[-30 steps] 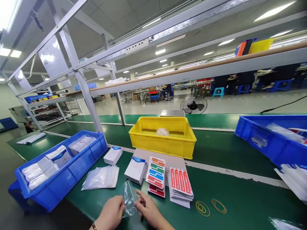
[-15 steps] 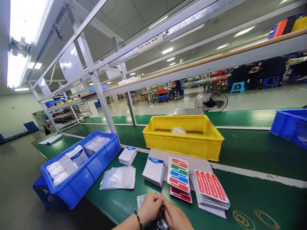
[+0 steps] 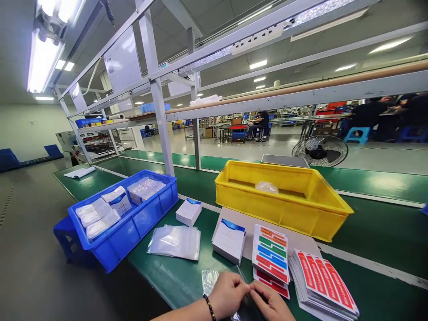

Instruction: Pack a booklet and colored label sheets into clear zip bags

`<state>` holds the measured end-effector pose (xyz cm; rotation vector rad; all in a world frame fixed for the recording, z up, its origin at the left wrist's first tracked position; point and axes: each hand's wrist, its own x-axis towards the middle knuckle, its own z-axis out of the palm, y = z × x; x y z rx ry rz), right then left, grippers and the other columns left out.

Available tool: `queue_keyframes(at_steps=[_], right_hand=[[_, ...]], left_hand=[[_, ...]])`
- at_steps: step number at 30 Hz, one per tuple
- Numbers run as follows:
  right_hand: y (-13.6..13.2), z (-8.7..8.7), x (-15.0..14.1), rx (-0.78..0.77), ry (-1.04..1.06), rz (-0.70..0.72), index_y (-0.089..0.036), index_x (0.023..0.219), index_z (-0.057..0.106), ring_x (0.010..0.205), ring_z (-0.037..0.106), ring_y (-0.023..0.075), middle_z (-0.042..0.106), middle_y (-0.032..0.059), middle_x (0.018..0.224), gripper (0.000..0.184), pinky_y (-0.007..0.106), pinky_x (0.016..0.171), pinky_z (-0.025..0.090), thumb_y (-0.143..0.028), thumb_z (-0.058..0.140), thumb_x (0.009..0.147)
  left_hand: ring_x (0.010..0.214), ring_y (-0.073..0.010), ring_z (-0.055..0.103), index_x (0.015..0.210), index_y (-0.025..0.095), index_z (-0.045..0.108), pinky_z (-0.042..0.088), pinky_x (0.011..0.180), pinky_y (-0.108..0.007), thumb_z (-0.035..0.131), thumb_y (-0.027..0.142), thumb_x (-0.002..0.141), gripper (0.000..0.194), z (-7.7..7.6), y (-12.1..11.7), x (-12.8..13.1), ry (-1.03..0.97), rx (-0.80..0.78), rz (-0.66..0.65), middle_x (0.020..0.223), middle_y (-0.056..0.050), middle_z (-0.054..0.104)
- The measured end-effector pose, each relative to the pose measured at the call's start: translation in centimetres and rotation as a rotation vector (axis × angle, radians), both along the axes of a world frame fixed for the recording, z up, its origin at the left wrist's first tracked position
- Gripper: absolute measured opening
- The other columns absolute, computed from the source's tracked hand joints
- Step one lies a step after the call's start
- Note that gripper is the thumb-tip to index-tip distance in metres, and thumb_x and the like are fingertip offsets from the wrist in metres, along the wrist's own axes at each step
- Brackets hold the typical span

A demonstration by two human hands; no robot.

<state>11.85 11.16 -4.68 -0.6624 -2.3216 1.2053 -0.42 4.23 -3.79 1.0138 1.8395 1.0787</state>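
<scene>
My left hand (image 3: pixel 227 294), with a beaded bracelet at the wrist, and my right hand (image 3: pixel 271 304) meet at their fingertips. Both are closed in a pinch on a clear plastic bag (image 3: pixel 248 308), which is mostly hidden by the fingers. A shiny, clear-looking packet (image 3: pixel 209 281) lies on the table beside my left hand. Just beyond the hands are a stack of white booklets with blue tops (image 3: pixel 229 240) and sheets of coloured stickers (image 3: pixel 270 252). Right of those lies a stack of red-and-white sticker sheets (image 3: pixel 326 283).
A pile of clear bags (image 3: pixel 174 241) and a smaller booklet stack (image 3: pixel 189 212) lie to the left. A blue bin (image 3: pixel 133 232) holds wrapped packs. The yellow bin (image 3: pixel 281 214) stands behind, with a clear bag inside. Metal posts (image 3: pixel 162 125) carry a shelf.
The view has turned to the left, so the bins and stacks appear farther right. Both hands keep their pinch on the bag, fingertips still together.
</scene>
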Motion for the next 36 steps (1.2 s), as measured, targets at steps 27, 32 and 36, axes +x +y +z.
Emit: queue_keyframes(at_steps=[27, 32, 36], right_hand=[[1.3, 2.0, 3.8, 0.184, -0.167, 0.055, -0.020, 0.066, 0.053, 0.060, 0.055, 0.0143, 0.059, 0.0005, 0.064, 0.019, 0.023, 0.057, 0.043, -0.021, 0.043, 0.082], [1.7, 4.2, 4.6, 0.177, -0.154, 0.127, -0.019, 0.058, 0.048, 0.062, 0.053, 0.0138, 0.056, 0.0014, 0.067, 0.026, 0.022, 0.057, 0.042, -0.029, 0.048, 0.082], [2.1, 5.8, 1.7, 0.401, -0.103, 0.066, -0.020, 0.077, 0.058, 0.074, 0.055, 0.0168, 0.059, 0.0058, 0.078, 0.026, 0.027, 0.065, 0.044, -0.019, 0.035, 0.089]], left_hand=[[0.088, -0.0217, 0.055, 0.082, 0.022, 0.066, 0.037, 0.081, -0.031, 0.062, 0.026, 0.072, 0.012, 5.4, 0.6, -2.6, 0.663, 0.191, -0.710, 0.080, -0.005, 0.066], [0.067, -0.0210, 0.058, 0.073, 0.022, 0.068, 0.038, 0.059, -0.028, 0.057, 0.025, 0.075, 0.011, 5.0, 0.8, -3.4, 0.650, 0.082, -0.727, 0.067, -0.004, 0.067], [0.064, -0.0192, 0.059, 0.071, 0.021, 0.066, 0.039, 0.057, -0.028, 0.052, 0.023, 0.079, 0.017, 2.8, 1.6, -1.2, 0.315, 0.044, -0.839, 0.065, -0.002, 0.066]])
